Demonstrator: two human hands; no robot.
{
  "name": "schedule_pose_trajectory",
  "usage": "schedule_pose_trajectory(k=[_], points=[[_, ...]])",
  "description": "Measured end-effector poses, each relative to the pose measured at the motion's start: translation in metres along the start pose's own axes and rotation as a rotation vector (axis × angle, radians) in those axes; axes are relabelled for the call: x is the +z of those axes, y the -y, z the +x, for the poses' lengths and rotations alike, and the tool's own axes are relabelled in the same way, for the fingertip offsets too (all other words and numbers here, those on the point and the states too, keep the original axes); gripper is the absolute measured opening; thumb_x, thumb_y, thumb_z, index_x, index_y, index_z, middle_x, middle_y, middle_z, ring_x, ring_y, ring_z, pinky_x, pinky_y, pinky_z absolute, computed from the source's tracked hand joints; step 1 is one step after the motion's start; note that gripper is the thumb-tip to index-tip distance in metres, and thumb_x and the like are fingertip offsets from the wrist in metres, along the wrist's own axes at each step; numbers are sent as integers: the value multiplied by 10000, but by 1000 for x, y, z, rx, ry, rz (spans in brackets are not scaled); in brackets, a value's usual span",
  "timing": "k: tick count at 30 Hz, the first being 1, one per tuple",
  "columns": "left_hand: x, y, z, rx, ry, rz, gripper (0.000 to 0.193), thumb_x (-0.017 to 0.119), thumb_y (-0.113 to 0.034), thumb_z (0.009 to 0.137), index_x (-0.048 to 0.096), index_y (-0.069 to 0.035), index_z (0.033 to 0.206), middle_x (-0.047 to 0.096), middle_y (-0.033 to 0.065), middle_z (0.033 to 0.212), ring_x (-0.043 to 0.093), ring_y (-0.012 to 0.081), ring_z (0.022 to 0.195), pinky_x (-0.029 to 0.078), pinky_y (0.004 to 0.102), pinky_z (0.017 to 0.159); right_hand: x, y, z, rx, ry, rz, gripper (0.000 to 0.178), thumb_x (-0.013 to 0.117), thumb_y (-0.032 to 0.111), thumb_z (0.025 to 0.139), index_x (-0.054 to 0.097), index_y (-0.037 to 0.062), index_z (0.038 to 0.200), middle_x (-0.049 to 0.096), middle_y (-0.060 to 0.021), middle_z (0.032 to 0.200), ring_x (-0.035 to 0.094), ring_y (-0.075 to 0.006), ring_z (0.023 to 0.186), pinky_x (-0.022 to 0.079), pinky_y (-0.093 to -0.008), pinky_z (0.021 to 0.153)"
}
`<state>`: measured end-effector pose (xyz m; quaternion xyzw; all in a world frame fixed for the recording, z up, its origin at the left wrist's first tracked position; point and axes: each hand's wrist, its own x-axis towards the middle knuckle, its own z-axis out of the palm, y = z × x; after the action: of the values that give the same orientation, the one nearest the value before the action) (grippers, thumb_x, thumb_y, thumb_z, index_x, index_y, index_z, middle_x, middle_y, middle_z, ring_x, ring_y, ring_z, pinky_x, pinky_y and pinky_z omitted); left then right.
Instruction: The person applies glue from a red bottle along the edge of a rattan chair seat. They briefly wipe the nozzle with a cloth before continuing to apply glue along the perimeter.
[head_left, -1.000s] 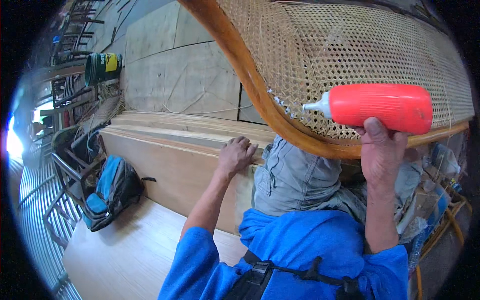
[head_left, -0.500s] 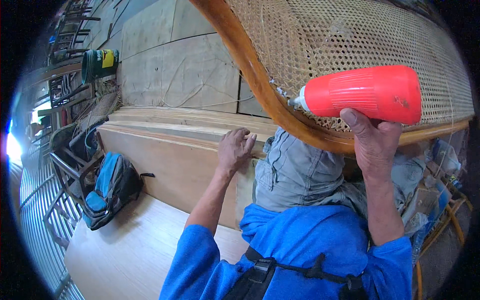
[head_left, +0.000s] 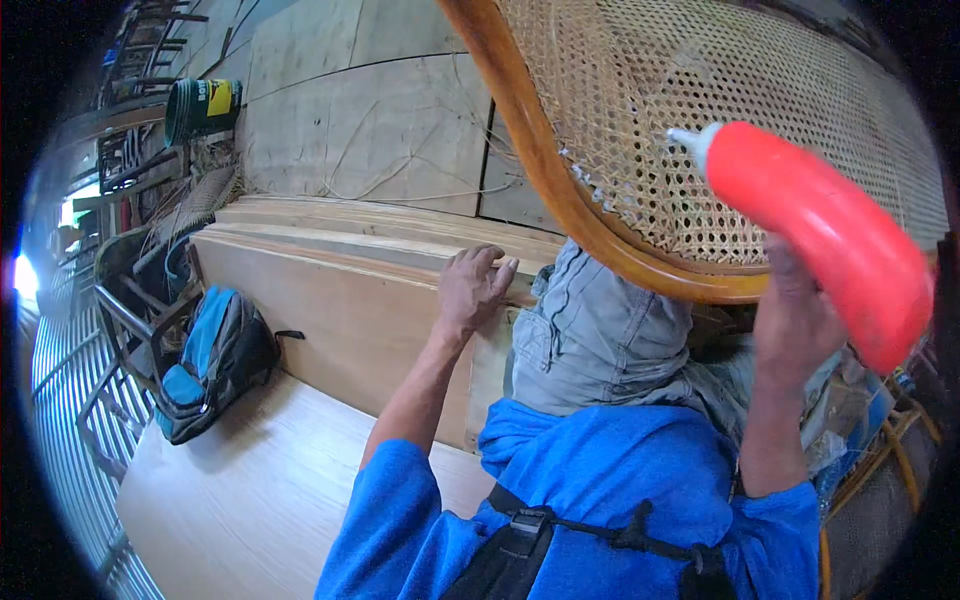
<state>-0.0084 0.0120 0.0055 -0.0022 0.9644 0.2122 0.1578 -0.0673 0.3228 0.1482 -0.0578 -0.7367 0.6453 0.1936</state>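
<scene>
My right hand (head_left: 797, 325) is closed round a red squeeze glue bottle (head_left: 815, 225) with a pale nozzle. The bottle tilts so its nozzle points up and left, over a woven cane panel (head_left: 640, 110) and apart from the curved wooden frame. White glue dabs (head_left: 592, 188) lie along the seam where the cane meets the orange-brown wooden frame (head_left: 535, 150). The frame's lower curve passes over my grey trousers. On the top edge of stacked plywood sheets (head_left: 370, 255) rests my left hand (head_left: 473, 290), thumb apart from the fingers and holding nothing.
A blue and black backpack (head_left: 215, 365) leans by the plywood at left, on a pale board (head_left: 260, 490). Farther back stands a dark green bucket (head_left: 203, 110). Loose cane strands (head_left: 400, 165) lie on wooden panels. Clutter and cane pieces (head_left: 890, 440) are at right.
My right hand has swung the bottle up, right and away from the frame, turning its base downward. More white dabs now show along the seam. My left hand stays on the plywood edge.
</scene>
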Motion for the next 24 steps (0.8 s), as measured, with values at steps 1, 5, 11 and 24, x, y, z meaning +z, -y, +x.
schedule_pose_trajectory(k=[1,5,11,24], points=[[3,3,-1,-4,-2,1,336,557,-370,818,628,-64,938,626,106,948,573,286,916,422,399,822,-4,2,6,-60,31,-177,471,684,69,768,467,28,1183,542,-109,1129,548,-253,1035,490,-409,878],[7,6,-2,12,-48,6,342,558,-378,813,629,-65,929,627,104,922,577,289,894,428,401,802,-3,-1,11,146,10,245,464,685,64,762,470,30,1172,546,-108,1107,568,-243,1000,532,-427,813],[6,5,-2,-28,-16,1,333,561,-385,813,629,-78,923,633,92,916,585,280,876,435,396,787,1,-16,-4,368,31,387,458,712,44,730,496,33,1133,567,-87,1058,581,-216,948,532,-390,779],[-3,-3,-2,-90,17,-198,272,575,-243,804,594,-34,978,603,148,1008,556,327,961,414,433,863,10,4,-12,499,-40,549,278,728,34,712,588,72,949,629,-26,886,595,-137,807,487,-303,785]])
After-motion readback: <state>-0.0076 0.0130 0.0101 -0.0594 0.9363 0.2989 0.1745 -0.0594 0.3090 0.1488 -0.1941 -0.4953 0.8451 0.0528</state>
